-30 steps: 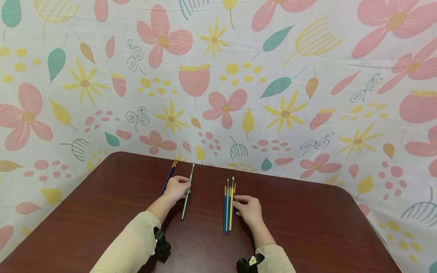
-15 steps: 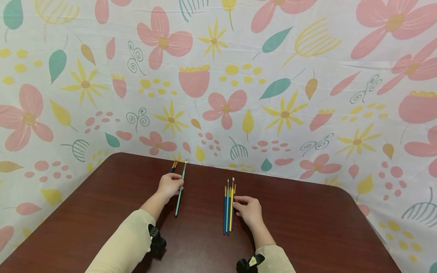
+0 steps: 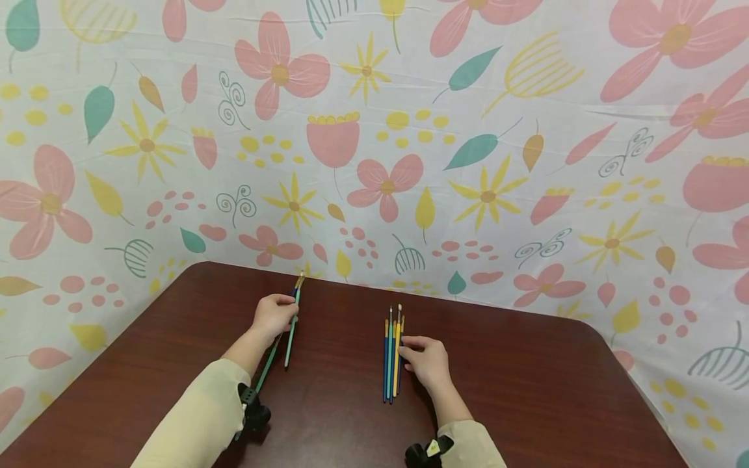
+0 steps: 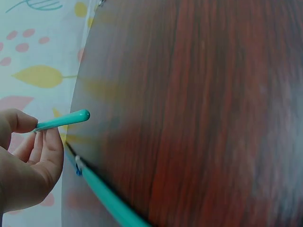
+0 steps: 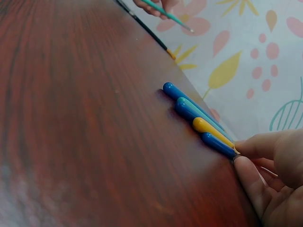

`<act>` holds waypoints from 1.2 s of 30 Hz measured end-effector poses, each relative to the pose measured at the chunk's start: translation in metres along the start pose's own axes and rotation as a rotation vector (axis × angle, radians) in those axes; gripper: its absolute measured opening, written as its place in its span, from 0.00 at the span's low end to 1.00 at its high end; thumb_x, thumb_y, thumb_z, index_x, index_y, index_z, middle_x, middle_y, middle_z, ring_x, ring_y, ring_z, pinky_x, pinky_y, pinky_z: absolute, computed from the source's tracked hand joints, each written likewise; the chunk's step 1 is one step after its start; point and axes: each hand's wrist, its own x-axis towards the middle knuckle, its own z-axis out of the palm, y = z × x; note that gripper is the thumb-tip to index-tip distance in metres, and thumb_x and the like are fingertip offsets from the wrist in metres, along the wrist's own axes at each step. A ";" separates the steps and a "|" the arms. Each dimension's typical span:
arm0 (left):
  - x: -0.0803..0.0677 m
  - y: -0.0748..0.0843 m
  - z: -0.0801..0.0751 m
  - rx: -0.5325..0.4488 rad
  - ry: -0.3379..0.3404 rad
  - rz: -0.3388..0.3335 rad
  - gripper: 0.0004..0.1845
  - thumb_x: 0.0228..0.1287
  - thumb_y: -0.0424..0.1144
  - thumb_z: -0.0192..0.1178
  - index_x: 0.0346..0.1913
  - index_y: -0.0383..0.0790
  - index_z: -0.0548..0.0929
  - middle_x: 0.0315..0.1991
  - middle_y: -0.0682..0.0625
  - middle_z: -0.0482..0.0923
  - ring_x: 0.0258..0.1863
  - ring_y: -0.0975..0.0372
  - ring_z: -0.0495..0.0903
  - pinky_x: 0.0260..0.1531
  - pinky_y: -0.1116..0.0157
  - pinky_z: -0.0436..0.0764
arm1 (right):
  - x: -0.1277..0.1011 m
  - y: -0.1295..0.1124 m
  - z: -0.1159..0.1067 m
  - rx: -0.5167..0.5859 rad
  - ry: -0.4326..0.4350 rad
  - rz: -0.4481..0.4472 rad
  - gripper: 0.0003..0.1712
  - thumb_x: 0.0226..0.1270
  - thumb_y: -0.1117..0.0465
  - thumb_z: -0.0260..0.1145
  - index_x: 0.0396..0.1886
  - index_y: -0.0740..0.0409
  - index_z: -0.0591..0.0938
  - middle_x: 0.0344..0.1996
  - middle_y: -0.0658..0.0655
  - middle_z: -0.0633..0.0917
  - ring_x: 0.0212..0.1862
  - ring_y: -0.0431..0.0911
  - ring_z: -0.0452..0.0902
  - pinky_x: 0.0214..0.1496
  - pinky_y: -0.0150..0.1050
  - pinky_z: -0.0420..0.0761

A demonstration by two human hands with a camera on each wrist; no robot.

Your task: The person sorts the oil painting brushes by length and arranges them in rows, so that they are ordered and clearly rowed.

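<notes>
The head view looks down across the brown table (image 3: 526,390) toward the floral backdrop (image 3: 468,130), while both wrist views skim close along the tabletop, sharing its surface and the brush row (image 5: 199,120).

A dark reddish-brown wooden table (image 3: 526,390) fills the lower part of the head view. Its surface is smooth and a little glossy, with fine grain lines running from the near edge to the far edge. The far corners of the table are rounded. Behind the table and around its left and right edges hangs a white fabric backdrop (image 3: 526,162) with light wrinkles. The fabric carries a print of pink flowers, yellow star-shaped flowers, teal and yellow leaves, pink and yellow dots, and thin teal curls. The light is soft and even, and the shadows on the table are weak.
</notes>
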 end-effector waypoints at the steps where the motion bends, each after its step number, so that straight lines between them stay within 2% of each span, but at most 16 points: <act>1: 0.000 -0.001 -0.002 0.001 0.008 -0.004 0.17 0.60 0.34 0.50 0.52 0.32 0.72 0.43 0.38 0.75 0.36 0.53 0.80 0.29 0.64 0.79 | 0.000 0.000 0.000 0.001 -0.001 -0.001 0.15 0.54 0.63 0.66 0.44 0.60 0.82 0.40 0.61 0.81 0.27 0.42 0.80 0.26 0.35 0.81; 13: 0.002 -0.015 -0.033 0.081 0.039 -0.017 0.19 0.62 0.37 0.50 0.54 0.33 0.71 0.46 0.38 0.73 0.35 0.57 0.79 0.29 0.65 0.79 | -0.001 0.001 -0.001 -0.005 -0.003 0.003 0.15 0.55 0.63 0.66 0.44 0.59 0.82 0.43 0.62 0.80 0.27 0.42 0.80 0.27 0.36 0.81; 16: 0.000 -0.017 -0.039 0.114 0.042 -0.023 0.18 0.61 0.38 0.50 0.53 0.32 0.72 0.43 0.39 0.74 0.32 0.58 0.80 0.27 0.65 0.79 | -0.001 0.001 -0.001 -0.006 0.000 0.000 0.15 0.54 0.63 0.66 0.44 0.59 0.82 0.42 0.62 0.81 0.27 0.42 0.80 0.27 0.36 0.81; 20: -0.002 -0.021 -0.045 0.158 0.046 -0.038 0.17 0.60 0.38 0.50 0.49 0.32 0.74 0.34 0.43 0.76 0.26 0.61 0.78 0.24 0.66 0.78 | 0.000 0.001 0.000 -0.004 0.002 -0.002 0.15 0.54 0.63 0.66 0.44 0.59 0.82 0.42 0.62 0.81 0.27 0.42 0.80 0.27 0.36 0.81; 24: -0.007 -0.023 -0.049 0.191 0.038 -0.052 0.16 0.59 0.38 0.51 0.46 0.31 0.75 0.29 0.45 0.75 0.23 0.61 0.75 0.23 0.65 0.78 | 0.000 0.001 0.000 -0.004 0.002 0.003 0.15 0.54 0.62 0.66 0.44 0.59 0.82 0.43 0.62 0.80 0.27 0.42 0.80 0.27 0.36 0.81; 29: -0.012 -0.023 -0.051 0.239 0.026 -0.055 0.15 0.58 0.38 0.54 0.45 0.30 0.75 0.30 0.45 0.74 0.23 0.61 0.73 0.22 0.65 0.78 | 0.000 0.001 0.001 0.000 0.003 0.001 0.15 0.54 0.63 0.66 0.44 0.60 0.82 0.43 0.62 0.80 0.27 0.43 0.80 0.27 0.36 0.81; 36: -0.017 -0.022 -0.053 0.339 -0.028 -0.046 0.13 0.55 0.36 0.58 0.41 0.30 0.76 0.24 0.45 0.75 0.19 0.61 0.73 0.19 0.65 0.78 | -0.001 0.001 0.001 0.010 0.001 0.002 0.15 0.54 0.63 0.66 0.44 0.60 0.82 0.44 0.64 0.80 0.28 0.43 0.81 0.27 0.36 0.81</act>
